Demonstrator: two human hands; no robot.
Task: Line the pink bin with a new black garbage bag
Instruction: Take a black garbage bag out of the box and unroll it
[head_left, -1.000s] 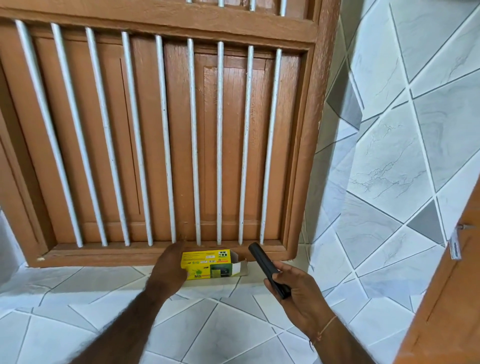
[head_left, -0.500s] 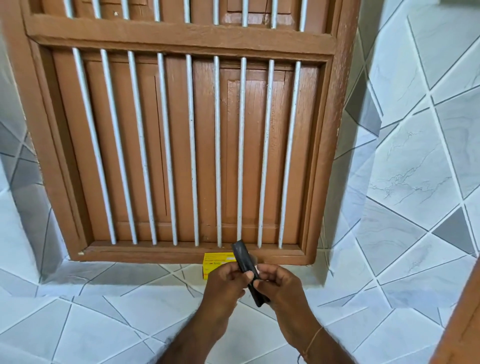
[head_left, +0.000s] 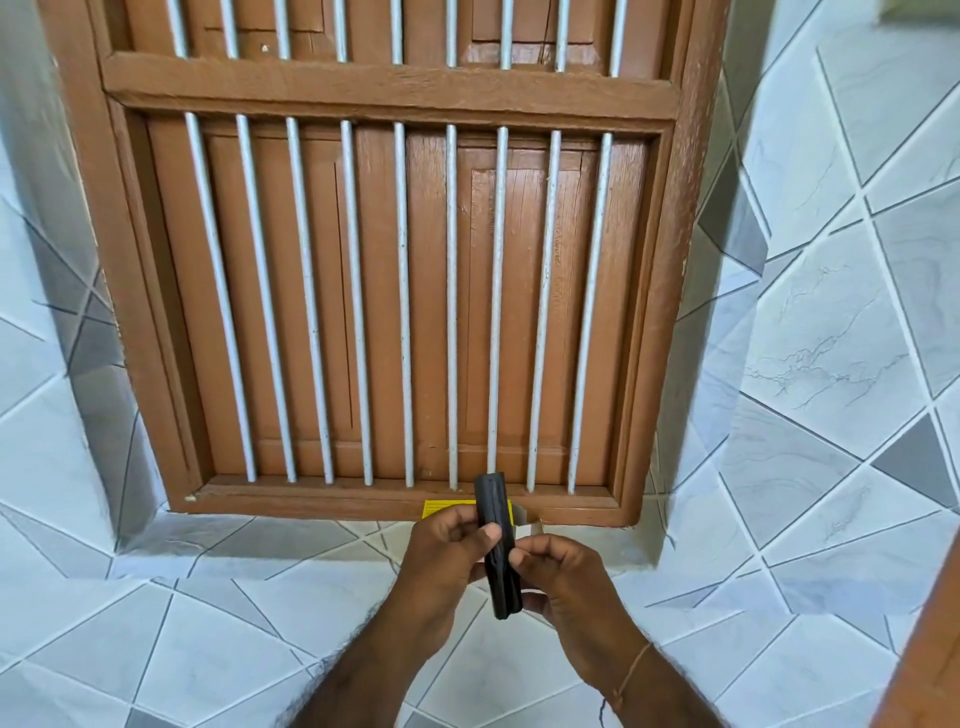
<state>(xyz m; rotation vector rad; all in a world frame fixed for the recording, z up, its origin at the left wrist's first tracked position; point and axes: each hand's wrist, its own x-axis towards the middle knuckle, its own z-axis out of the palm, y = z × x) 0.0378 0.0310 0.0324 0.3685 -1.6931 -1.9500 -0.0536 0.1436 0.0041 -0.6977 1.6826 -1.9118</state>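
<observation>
A tight black roll of garbage bags (head_left: 497, 540) stands nearly upright between both my hands, in front of a barred wooden window. My left hand (head_left: 449, 561) grips its middle from the left with thumb and fingers. My right hand (head_left: 563, 577) pinches the roll's lower right side. Behind the roll, a yellow bag box (head_left: 447, 508) lies on the tiled sill, mostly hidden by my hands. The pink bin is not in view.
A brown wooden window (head_left: 395, 291) with white vertical bars fills the wall ahead. Pale tiled walls (head_left: 831, 364) flank it and a tiled ledge (head_left: 208, 597) runs below. A brown wooden door edge (head_left: 930, 649) shows at the lower right.
My left hand left the yellow box and joined my right hand on the black roll. The roll went from tilted to nearly upright, and the view rose up the window.
</observation>
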